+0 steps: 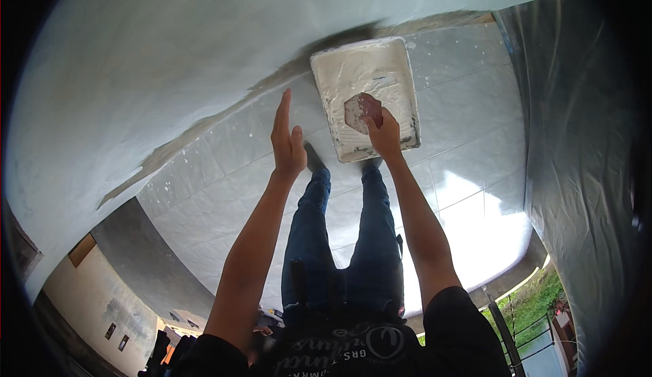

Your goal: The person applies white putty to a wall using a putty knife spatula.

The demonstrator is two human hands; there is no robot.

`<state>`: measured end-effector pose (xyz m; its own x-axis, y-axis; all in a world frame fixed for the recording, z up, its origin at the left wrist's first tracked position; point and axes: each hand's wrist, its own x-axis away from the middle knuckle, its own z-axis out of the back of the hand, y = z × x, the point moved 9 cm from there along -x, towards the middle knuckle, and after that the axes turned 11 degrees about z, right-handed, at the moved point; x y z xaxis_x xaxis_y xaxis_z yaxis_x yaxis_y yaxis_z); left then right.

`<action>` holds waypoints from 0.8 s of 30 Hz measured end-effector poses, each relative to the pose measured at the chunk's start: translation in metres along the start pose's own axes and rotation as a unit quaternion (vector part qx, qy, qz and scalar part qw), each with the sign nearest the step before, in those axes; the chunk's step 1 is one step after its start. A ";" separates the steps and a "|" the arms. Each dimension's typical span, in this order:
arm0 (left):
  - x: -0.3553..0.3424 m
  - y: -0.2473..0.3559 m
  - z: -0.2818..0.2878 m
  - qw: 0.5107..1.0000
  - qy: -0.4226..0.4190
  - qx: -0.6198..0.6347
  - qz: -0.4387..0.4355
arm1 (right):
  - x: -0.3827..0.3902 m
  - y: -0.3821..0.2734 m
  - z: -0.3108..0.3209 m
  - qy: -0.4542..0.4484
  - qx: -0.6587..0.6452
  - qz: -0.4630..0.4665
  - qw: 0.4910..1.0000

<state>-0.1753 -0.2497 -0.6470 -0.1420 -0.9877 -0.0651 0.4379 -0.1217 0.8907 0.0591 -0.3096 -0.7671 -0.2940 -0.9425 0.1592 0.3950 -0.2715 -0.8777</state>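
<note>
My right hand (pixel 384 136) grips a flat, angular maroon piece (pixel 370 107), partly coated in pale residue, over a white paint tray (pixel 411 78). The tray holds thick cream-white paste and has smeared, chipped edges. To the left of the tray, my left hand (pixel 287 143) is held up with fingers straight and nothing in it, palm turned toward the tray. My shoes and jeans (pixel 309 200) show below the tray and between my forearms.
A pale plastered wall (pixel 170 51) curves across the top and left, with a rough grey strip along its foot. Grey floor tiles (pixel 462 92) carry white specks. Grey plastic sheeting (pixel 570 139) hangs at the right. A railing (pixel 530 329), grass and a house wall show at the bottom corners.
</note>
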 end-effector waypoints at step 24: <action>0.026 -0.075 -0.048 0.997 -0.052 -0.019 0.055 | -0.020 0.020 -0.072 -0.020 0.078 0.050 0.995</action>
<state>-0.1692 -0.2714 -0.7370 -0.1812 -0.9801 0.0814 0.4896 -0.0181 0.8718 0.0105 -0.2825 -0.8203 -0.2124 -0.9726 0.0945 0.5516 -0.1992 -0.8100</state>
